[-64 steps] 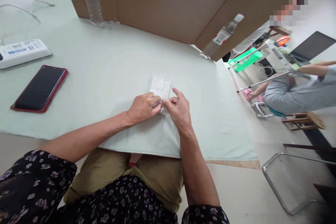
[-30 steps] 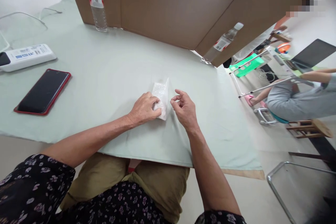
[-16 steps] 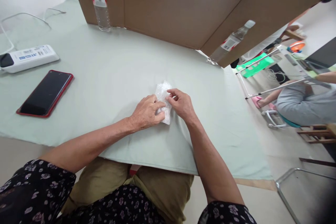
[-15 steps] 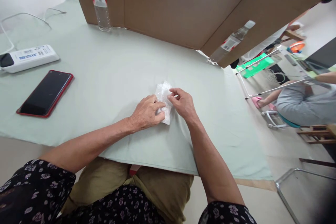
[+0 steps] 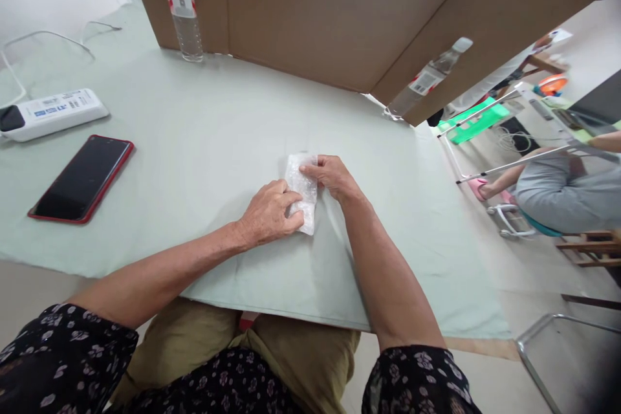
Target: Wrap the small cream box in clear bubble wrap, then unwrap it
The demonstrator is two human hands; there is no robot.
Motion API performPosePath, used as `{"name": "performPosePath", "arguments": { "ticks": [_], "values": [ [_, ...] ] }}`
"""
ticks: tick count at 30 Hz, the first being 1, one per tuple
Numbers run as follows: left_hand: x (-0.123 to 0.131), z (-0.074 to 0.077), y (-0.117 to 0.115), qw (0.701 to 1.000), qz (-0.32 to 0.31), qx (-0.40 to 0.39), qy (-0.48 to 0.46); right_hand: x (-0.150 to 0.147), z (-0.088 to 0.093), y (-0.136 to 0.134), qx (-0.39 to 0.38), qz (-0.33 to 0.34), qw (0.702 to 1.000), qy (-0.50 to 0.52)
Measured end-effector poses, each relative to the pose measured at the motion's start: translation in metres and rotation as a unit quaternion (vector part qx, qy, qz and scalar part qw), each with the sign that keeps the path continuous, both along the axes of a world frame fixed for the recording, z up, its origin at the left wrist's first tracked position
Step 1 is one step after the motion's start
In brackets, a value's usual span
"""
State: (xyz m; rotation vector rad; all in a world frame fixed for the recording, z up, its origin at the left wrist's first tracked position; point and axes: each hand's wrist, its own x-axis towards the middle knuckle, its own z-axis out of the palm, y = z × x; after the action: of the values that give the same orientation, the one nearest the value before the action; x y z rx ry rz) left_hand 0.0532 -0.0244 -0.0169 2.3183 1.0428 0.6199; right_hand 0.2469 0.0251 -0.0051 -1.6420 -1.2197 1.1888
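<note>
A small strip of bubble wrap [image 5: 301, 187], whitish and folded or layered, lies on the pale green tablecloth in front of me. My left hand [image 5: 272, 212] grips its lower left side, thumb and curled fingers on it. At the upper right edge, my right hand [image 5: 334, 176] pinches the wrap, with the thumb on top and the other fingers behind the edge. Whether anything is inside the wrap I cannot tell.
A phone in a red case [image 5: 82, 178] and a white device [image 5: 53, 114] with a cable lie to the left. Two water bottles [image 5: 182, 10] stand against a tall cardboard panel [image 5: 301, 13]. On the right, beyond the tablecloth [image 5: 417, 259], a person sits near a metal-framed table.
My right hand has moved slightly up and left and closed its thumb on the wrap's upper right edge. The wrap now looks flatter and straighter. My left hand stays on it.
</note>
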Motion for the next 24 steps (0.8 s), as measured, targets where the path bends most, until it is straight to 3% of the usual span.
{"name": "performPosePath", "arguments": {
  "ticks": [6,11,13,19,24],
  "values": [
    [0.0,0.003,-0.001,0.999,0.008,-0.039,-0.004,-0.008,0.009,-0.022,0.126,-0.008,0.991,0.05],
    [0.001,-0.001,-0.004,0.991,0.117,-0.021,-0.052,-0.014,0.025,-0.067,0.236,0.033,0.971,-0.008],
    [0.0,-0.004,-0.003,0.989,0.126,-0.027,-0.076,-0.017,0.025,-0.084,0.257,0.059,0.964,-0.028],
    [-0.005,-0.008,0.008,0.992,-0.013,-0.065,-0.108,-0.018,0.006,-0.114,0.277,0.104,0.949,-0.109],
    [-0.007,-0.004,0.011,0.987,-0.058,-0.087,-0.124,-0.017,-0.008,-0.12,0.329,0.107,0.927,-0.144]
  ]
}}
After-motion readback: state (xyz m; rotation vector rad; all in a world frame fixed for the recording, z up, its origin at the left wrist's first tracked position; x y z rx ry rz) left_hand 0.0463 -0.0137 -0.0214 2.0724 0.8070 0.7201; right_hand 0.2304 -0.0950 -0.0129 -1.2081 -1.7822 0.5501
